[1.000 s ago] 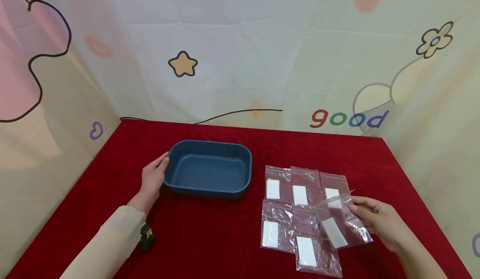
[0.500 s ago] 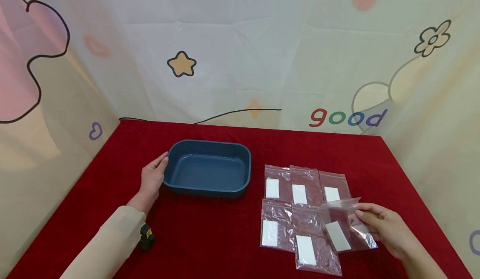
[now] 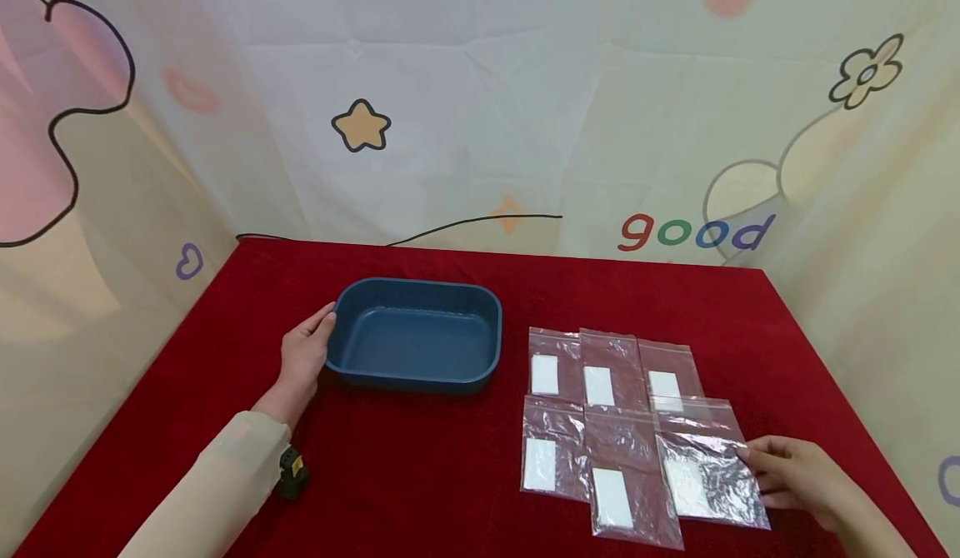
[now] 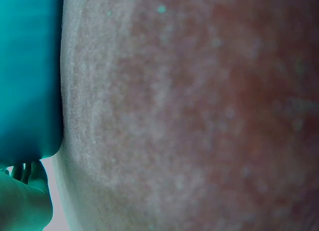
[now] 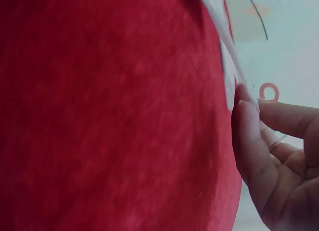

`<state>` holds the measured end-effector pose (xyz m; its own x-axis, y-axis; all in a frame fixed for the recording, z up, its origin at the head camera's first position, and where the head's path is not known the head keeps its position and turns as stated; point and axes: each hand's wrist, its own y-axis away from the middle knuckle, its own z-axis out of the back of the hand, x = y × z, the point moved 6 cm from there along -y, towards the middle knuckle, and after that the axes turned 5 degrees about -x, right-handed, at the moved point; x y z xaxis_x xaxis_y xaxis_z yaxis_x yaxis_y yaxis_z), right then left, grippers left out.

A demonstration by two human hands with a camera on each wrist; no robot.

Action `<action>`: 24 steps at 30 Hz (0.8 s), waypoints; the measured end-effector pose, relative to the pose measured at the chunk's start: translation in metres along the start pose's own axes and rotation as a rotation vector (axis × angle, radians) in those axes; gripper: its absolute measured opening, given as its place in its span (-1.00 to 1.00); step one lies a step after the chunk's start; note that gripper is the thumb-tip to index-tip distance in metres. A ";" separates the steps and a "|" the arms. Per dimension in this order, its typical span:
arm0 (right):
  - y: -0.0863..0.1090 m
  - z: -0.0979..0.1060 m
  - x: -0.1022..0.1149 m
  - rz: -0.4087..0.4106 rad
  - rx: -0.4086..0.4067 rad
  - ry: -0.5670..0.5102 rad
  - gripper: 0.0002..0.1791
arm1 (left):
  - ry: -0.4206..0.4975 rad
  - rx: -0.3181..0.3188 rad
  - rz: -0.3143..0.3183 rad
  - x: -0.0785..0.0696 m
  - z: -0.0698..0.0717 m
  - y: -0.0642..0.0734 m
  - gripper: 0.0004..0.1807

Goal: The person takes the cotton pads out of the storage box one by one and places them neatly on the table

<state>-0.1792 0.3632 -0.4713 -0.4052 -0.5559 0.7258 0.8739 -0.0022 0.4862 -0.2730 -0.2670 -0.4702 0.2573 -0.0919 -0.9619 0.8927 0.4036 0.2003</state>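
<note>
My left hand [image 3: 303, 358] grips the left end of a blue rectangular basin [image 3: 416, 346] in the head view, thumb at the rim. The basin [image 4: 30, 76] also shows at the left wrist view's edge, with the hand [image 4: 25, 198] below it. At the lower right, my right hand [image 3: 798, 475] pinches the right edge of a clear zip bag [image 3: 716, 458] with a white block inside. In the right wrist view, thumb and forefinger of that hand [image 5: 279, 161] hold the thin plastic. The bag's top overlaps another bag [image 3: 666, 375] behind it.
Several similar zip bags with white blocks lie in two rows, among them one at front left [image 3: 553, 450] and one at front middle [image 3: 615, 491]. Red cloth [image 3: 427, 466] covers the table. Printed curtain [image 3: 465, 108] stands behind and at both sides.
The right hand has moved toward the front right with its zip bag, which has gone from tilted to nearly flat in line with the front row. The left hand and basin have stayed put.
</note>
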 end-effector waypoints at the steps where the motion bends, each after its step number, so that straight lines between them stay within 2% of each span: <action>1: -0.001 0.000 -0.002 -0.002 0.012 0.006 -0.62 | 0.003 -0.001 0.000 -0.001 0.000 0.001 -0.46; 5: -0.002 0.001 -0.008 0.019 0.070 0.027 -0.63 | 0.001 -0.004 -0.003 -0.001 0.001 0.000 -0.46; 8: -0.003 0.001 -0.011 0.022 0.080 0.048 -0.64 | 0.000 -0.005 -0.003 0.000 0.002 0.000 -0.45; 15: -0.003 0.000 -0.014 -0.028 0.018 0.103 -0.64 | 0.004 -0.006 0.002 0.000 0.002 0.000 -0.46; 24: 0.000 -0.002 -0.014 -0.052 -0.050 0.212 -0.68 | 0.011 0.009 0.021 0.001 0.001 -0.001 -0.44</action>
<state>-0.1733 0.3693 -0.4826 -0.3887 -0.7166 0.5791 0.8679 -0.0738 0.4912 -0.2732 -0.2680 -0.4707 0.2723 -0.0735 -0.9594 0.8905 0.3969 0.2223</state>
